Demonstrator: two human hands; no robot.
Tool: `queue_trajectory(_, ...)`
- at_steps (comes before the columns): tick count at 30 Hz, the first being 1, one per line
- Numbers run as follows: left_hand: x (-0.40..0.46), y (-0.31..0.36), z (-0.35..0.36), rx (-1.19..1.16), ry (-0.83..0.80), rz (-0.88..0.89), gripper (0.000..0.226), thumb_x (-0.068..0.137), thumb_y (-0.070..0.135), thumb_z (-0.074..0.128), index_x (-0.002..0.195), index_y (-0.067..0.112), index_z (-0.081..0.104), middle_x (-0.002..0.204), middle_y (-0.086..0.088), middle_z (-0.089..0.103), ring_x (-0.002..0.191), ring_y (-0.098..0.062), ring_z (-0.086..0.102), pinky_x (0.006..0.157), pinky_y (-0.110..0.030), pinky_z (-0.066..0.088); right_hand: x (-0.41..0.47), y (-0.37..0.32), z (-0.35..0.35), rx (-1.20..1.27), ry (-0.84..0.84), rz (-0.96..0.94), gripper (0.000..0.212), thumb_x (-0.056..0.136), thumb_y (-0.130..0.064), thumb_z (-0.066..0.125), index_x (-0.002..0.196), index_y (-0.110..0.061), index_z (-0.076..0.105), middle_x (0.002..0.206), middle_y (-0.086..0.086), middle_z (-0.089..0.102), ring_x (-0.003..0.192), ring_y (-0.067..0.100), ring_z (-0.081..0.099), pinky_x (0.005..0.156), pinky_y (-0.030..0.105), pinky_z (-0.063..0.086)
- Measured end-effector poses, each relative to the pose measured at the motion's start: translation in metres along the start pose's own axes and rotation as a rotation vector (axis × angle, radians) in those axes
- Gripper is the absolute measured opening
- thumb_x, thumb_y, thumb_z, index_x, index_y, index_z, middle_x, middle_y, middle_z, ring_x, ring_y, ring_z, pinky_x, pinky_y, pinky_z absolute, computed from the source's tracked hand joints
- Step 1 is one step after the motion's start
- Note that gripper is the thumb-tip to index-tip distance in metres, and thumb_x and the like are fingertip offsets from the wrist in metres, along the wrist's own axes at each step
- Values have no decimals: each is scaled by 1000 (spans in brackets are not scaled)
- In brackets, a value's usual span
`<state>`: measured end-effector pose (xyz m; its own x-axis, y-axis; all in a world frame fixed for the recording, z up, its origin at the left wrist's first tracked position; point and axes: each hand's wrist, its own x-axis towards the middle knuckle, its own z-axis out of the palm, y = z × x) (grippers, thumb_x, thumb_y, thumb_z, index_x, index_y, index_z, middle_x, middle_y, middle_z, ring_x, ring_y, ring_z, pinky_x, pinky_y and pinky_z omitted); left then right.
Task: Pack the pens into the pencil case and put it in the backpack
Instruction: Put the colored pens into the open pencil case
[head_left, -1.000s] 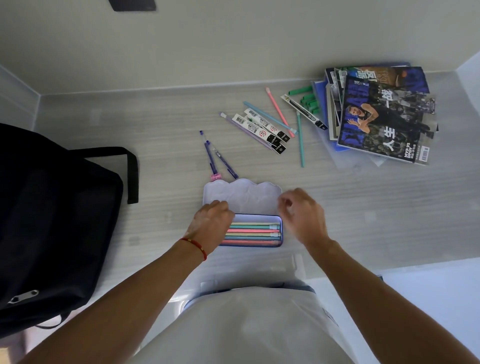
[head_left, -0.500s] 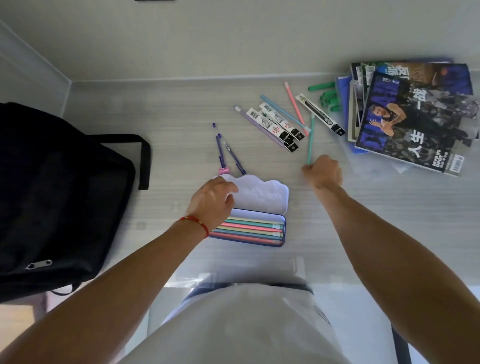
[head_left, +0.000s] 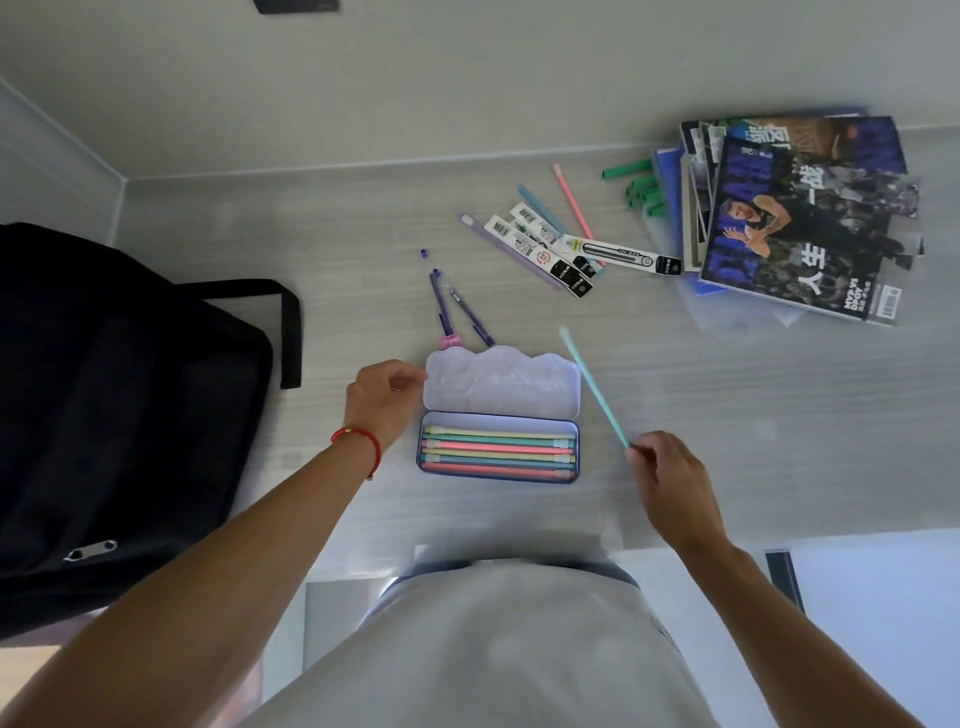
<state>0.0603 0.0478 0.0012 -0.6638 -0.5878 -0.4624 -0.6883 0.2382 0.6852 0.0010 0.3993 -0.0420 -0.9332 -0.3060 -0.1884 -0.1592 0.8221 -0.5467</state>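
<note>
Pinching the near end of a teal pen (head_left: 592, 384) between thumb and fingertips, our right hand (head_left: 670, 483) holds it in the air just right of the case (head_left: 498, 415), its far end slanting up past the lid's corner. Our left hand (head_left: 387, 397) rests at the left edge of the open lid, fingers loosely curled against it; whether they actually grip the rim we cannot tell. The case lies open on the desk (head_left: 727, 415) in front of us, its tray already holding a row of pastel pens laid lengthwise. More pens are left: a pink pen (head_left: 571, 200), a blue one and a lilac one among packaged refills (head_left: 540, 249), two purple pens (head_left: 457, 306) just beyond the lid, and green markers (head_left: 639, 187) beside the magazines (head_left: 800, 218). The backpack (head_left: 119, 415) sits to our left, well apart from the case. We judge these pens light, thin and stiff, and smooth enough to roll or slip, so an end pinch works for carrying, but a hold nearer the middle would steady one as it is laid flat. The case looks like thin metal, rigid and light; once shut, we would take it across its width, one hand wrapped over lid and base together, so the hinged lid cannot swing open on the way to the backpack.
</note>
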Motion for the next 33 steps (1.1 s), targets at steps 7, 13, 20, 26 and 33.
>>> queue_trajectory(7,-13,2,18,-373,-259,-49,16,87,24,69,102,20,72,91,-9,77,83,-23,75,83,-33,58,7,-37,-9,-136,-85,-377,8,96,-15,64,92,-9,60,90,3,60,65,28,59,54,37,50)
queue_trajectory(13,-26,24,20,-887,-349,-130,23,97,23,58,103,5,70,102,-17,74,98,-32,71,81,-39,59,15,-84,8,-58,-180,-419,15,98,-24,62,93,-11,61,88,1,65,70,20,62,62,39,54)
queue_trajectory(20,-42,88,16,-213,-406,485,17,97,17,57,106,15,71,77,-9,66,75,-12,62,72,-34,55,43,-134,-31,679,-14,-193,18,96,-30,64,113,-26,68,86,-5,69,61,14,64,58,27,54)
queue_trajectory(26,-49,101,39,187,-341,832,14,96,12,59,97,2,69,78,-14,57,72,-25,52,70,-40,47,48,-129,-56,472,81,-316,22,83,-18,81,104,-15,76,95,1,67,74,16,69,67,27,59)
queue_trajectory(33,-53,81,58,260,-212,1014,16,87,8,66,102,13,71,86,18,63,93,5,54,87,-10,44,23,-103,-32,633,100,-151,14,85,-6,75,85,-19,71,68,-4,73,56,14,67,60,18,54)
